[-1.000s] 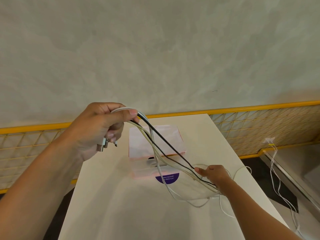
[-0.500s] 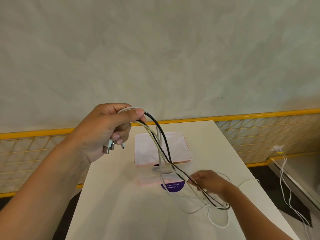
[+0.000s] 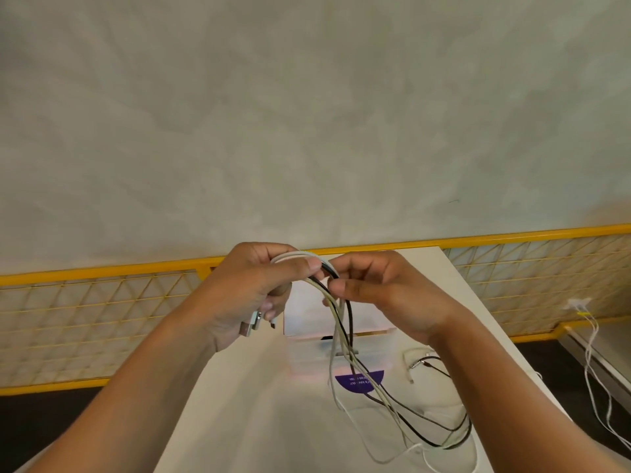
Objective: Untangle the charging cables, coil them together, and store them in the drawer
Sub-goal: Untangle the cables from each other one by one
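A bundle of white and black charging cables (image 3: 345, 339) hangs in a long loop from my raised hands down to the white table (image 3: 246, 421). My left hand (image 3: 252, 288) grips the top of the bundle under its thumb, and USB plugs (image 3: 251, 324) stick out below its fingers. My right hand (image 3: 379, 288) is right beside it, pinching the cables between thumb and fingers just under the left thumb. The loop's low end (image 3: 444, 438) lies near the table's right edge. A small translucent pink drawer box (image 3: 307, 319) stands on the table behind the cables.
A purple label (image 3: 358, 382) lies in front of the drawer box. Loose cable ends (image 3: 420, 363) rest on the table at the right. A yellow mesh railing (image 3: 102, 319) runs behind the table. More white cables (image 3: 594, 353) hang off to the far right.
My right hand has risen from the low end of the loop near the table up to my left hand, and now pinches the cables there. The loop hangs slacker.
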`<state>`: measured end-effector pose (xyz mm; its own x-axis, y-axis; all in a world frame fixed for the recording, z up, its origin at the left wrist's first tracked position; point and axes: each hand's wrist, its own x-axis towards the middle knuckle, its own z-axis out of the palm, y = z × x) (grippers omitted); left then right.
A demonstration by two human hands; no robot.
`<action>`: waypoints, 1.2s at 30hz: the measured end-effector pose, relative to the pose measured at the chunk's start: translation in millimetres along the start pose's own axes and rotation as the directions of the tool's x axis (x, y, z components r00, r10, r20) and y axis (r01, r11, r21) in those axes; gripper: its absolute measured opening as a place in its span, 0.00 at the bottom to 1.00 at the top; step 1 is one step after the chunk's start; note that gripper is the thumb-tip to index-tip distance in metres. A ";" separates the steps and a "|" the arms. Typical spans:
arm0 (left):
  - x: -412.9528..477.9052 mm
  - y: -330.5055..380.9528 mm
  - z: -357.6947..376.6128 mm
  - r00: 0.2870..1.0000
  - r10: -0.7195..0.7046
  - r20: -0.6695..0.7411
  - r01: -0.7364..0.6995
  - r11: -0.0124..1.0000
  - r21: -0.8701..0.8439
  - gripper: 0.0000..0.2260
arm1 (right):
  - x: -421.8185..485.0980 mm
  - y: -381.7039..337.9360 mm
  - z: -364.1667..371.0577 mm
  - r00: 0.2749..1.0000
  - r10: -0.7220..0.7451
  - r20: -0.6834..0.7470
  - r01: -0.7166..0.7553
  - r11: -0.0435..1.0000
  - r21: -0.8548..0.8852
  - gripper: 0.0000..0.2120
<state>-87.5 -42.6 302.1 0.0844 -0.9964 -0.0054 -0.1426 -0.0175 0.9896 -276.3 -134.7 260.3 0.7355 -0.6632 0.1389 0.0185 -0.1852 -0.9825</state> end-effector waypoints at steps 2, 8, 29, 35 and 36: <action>-0.5 -1.7 -0.7 1.000 -0.008 0.000 0.008 1.000 0.010 0.09 | 1.4 -2.6 2.7 0.999 -0.029 -0.013 0.029 0.999 -0.015 0.07; -2.9 -2.2 1.1 0.994 -0.076 0.082 0.071 0.995 0.068 0.10 | 4.6 -4.0 0.5 0.982 -0.101 -0.157 0.092 0.994 -0.066 0.06; -3.2 -15.0 11.2 0.976 -0.160 0.145 0.175 0.980 -0.095 0.10 | -10.8 -3.1 11.0 0.979 -0.015 -0.205 -0.031 0.976 -0.217 0.11; -3.9 -17.0 5.3 0.959 -0.159 0.235 0.203 0.963 -0.177 0.12 | -14.0 -3.0 13.6 0.987 0.154 -0.041 -0.154 0.988 -0.012 0.11; -4.1 -17.0 5.1 0.957 -0.158 0.242 0.207 0.959 -0.192 0.12 | -12.3 -2.0 15.0 0.988 0.143 -0.057 -0.141 0.990 0.028 0.12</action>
<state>-90.5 -38.7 284.6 -0.1353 -0.9712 -0.1963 0.0703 -0.2070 0.9758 -275.2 -115.3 258.7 0.6904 -0.7234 0.0041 -0.0666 -0.0691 -0.9954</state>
